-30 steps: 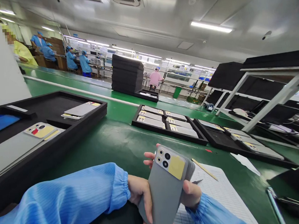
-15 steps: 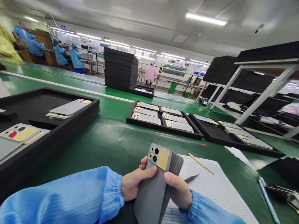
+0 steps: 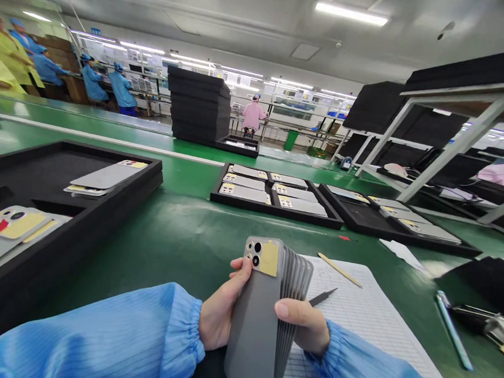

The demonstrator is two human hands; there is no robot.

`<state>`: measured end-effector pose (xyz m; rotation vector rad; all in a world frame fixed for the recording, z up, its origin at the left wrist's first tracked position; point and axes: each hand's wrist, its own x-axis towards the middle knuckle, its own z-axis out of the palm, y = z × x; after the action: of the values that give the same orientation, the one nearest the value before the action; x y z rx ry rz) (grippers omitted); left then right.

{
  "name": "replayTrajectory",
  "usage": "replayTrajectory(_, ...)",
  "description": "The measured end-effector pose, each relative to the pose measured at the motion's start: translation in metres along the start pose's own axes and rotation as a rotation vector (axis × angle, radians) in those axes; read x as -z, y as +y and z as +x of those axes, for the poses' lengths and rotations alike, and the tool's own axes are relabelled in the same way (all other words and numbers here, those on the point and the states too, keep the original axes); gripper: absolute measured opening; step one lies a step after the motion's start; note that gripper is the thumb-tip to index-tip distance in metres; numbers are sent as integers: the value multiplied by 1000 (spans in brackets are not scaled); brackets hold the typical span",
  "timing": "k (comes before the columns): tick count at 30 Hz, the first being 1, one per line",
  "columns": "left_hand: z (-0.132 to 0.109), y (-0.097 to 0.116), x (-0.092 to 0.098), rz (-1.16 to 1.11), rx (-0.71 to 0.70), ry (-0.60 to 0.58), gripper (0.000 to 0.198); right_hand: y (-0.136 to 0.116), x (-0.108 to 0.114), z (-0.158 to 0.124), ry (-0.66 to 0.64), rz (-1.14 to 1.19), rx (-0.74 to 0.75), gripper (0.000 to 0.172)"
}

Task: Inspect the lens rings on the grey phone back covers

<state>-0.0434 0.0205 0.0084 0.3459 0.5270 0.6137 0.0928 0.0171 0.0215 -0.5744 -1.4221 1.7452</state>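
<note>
Above the green bench, both hands' fingers (image 3: pixel 241 267) curl closed — gripping a fanned stack of grey phone backs (image 3: pixel 267 311).

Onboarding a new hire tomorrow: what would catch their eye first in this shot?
First, the fanned stack of grey phone back covers at bottom centre, gripped between the left hand and the right hand above a white lined sheet. Next, the black foam trays of matching covers lined up across the green table. Behind them, a tall pile of black trays stands mid-room.
</note>
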Motion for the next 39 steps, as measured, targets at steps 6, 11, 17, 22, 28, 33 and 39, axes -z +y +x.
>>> replayTrajectory(6,1,2,5,-69,-21,-95,51,0,0,-1,88,-63,-3,48)
replayTrajectory(11,2,2,6,-78,-15,-109,53,1,2,-1,45,-47,-23,45)
replayTrajectory(17,1,3,2,-81,-29,-100,53,2,1,-1,60,-51,41,42)
replayTrajectory(22,-1,4,0,-62,-39,-71,51,3,3,-2,114,-137,72,45)
replayTrajectory(28,-3,4,-1,-46,-23,-61,56,0,3,-3,57,-27,-65,48)
replayTrajectory(33,-4,5,-2,-33,-15,-41,58,-2,0,-1,29,121,-96,48)
replayTrajectory(39,-3,4,-1,-20,-20,-45,56,-3,0,-1,25,127,-100,46)
